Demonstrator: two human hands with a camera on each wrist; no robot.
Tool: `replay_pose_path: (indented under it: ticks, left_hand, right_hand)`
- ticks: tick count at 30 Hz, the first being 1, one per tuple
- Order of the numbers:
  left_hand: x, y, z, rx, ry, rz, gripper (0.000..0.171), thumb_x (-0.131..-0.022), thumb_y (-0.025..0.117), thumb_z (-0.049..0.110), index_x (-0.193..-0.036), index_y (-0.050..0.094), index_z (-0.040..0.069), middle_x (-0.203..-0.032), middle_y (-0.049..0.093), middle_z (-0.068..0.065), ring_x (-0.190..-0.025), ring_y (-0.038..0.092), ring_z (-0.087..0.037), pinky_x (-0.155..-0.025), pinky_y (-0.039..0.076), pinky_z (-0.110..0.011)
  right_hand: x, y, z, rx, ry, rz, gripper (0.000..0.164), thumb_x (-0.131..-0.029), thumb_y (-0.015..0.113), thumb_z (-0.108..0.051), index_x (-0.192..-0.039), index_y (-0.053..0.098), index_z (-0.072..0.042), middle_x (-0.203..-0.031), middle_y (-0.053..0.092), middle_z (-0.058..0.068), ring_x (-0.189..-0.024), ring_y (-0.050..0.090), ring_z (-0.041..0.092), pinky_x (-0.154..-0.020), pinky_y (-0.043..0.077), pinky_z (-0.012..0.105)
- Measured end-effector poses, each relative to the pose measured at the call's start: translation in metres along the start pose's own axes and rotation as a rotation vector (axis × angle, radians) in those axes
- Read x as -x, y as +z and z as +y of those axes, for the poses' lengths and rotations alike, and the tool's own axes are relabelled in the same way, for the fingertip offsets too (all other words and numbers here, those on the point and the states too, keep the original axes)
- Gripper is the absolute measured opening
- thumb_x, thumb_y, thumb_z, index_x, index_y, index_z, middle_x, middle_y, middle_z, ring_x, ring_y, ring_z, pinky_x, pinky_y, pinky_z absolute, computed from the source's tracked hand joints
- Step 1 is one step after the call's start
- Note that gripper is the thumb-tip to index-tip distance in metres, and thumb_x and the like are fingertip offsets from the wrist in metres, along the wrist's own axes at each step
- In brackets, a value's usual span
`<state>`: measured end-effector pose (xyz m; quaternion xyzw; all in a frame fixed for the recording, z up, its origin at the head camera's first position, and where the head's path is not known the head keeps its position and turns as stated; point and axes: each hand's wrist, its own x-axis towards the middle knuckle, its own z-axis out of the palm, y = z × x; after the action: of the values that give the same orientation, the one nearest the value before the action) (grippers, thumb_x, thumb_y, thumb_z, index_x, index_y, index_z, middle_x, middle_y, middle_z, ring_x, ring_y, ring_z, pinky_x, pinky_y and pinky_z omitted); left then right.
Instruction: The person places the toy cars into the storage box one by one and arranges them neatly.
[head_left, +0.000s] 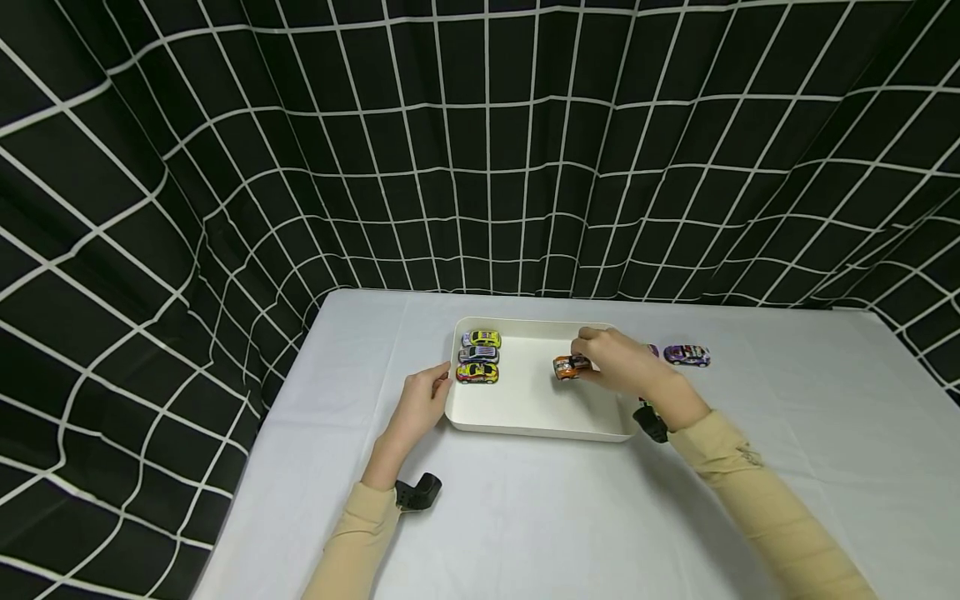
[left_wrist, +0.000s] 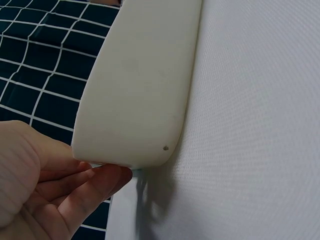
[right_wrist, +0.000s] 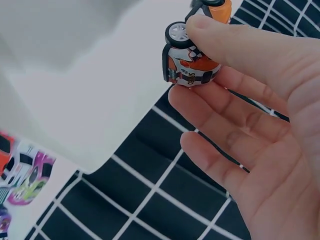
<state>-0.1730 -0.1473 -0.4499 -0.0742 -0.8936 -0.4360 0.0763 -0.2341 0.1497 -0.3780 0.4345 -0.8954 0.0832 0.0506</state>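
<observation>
Head view: what is in your grip, and where?

My right hand (head_left: 618,362) has a pinching grip on the orange car (head_left: 572,367), over the right half of the white tray (head_left: 517,400). I can't tell whether its wheels touch the tray's floor. My left hand (head_left: 422,395) grasps the tray's left end.

What could go wrong there?

My thumb lies against a wheel, so I judge that the wheel might turn and let the car twist out. It could also roll off if I let go with it tilted.

And the parked ones?

The yellow car (head_left: 482,338), silver car (head_left: 478,355) and red-and-yellow car (head_left: 477,373) stand close together by my left fingers. A jerk of the tray along the table (head_left: 525,517) could set them rolling into one another.

Anything on the right?

The black wrist camera (head_left: 651,422) sits by the tray's corner. Dropping my wrist might bump that rim. The purple car (head_left: 687,356) lies beyond my wrist, outside the tray.
</observation>
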Motion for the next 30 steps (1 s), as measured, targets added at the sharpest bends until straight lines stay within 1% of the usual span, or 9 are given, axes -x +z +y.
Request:
replay_pose_path:
  ticks: [7, 15, 22, 30]
  left_hand:
    - [0.0, 0.0, 0.001, -0.002, -0.008, -0.003, 0.032, -0.091, 0.053, -0.001, -0.12, 0.053, -0.014, -0.105, 0.063, -0.025, -0.085, 0.064, -0.024, -0.065, 0.054, -0.023]
    - [0.0, -0.001, 0.002, 0.004, -0.011, -0.006, 0.032, -0.091, 0.053, -0.001, -0.12, 0.053, -0.014, -0.106, 0.063, -0.025, -0.087, 0.065, -0.025, -0.066, 0.054, -0.024]
    - [0.001, -0.001, 0.002, -0.001, 0.001, 0.009, 0.032, -0.09, 0.054, -0.002, -0.119, 0.054, -0.014, -0.101, 0.065, -0.024, -0.082, 0.064, -0.023, -0.064, 0.054, -0.023]
    - [0.0, -0.001, 0.003, -0.003, 0.003, 0.008, 0.031, -0.09, 0.054, -0.002, -0.119, 0.054, -0.014, -0.102, 0.064, -0.024, -0.083, 0.064, -0.023, -0.065, 0.054, -0.024]
  right_hand:
    - [-0.01, 0.003, -0.01, -0.011, -0.039, -0.019, 0.019, -0.07, 0.079, -0.006, -0.075, 0.06, -0.005, -0.07, 0.051, 0.002, -0.057, 0.041, 0.009, -0.052, 0.04, 0.026]
    - [-0.022, 0.004, -0.02, -0.025, -0.039, -0.035, 0.019, -0.07, 0.079, -0.006, -0.076, 0.061, -0.004, -0.071, 0.051, 0.002, -0.057, 0.044, 0.01, -0.054, 0.042, 0.028]
    - [-0.033, 0.005, -0.027, -0.027, -0.057, -0.036, 0.02, -0.07, 0.079, -0.008, -0.074, 0.06, -0.005, -0.07, 0.051, 0.002, -0.057, 0.043, 0.01, -0.054, 0.042, 0.027]
    - [-0.043, 0.012, -0.033, -0.005, -0.064, -0.081, 0.02, -0.073, 0.078, -0.011, -0.076, 0.06, -0.005, -0.069, 0.048, 0.0, -0.057, 0.045, 0.011, -0.055, 0.043, 0.029]
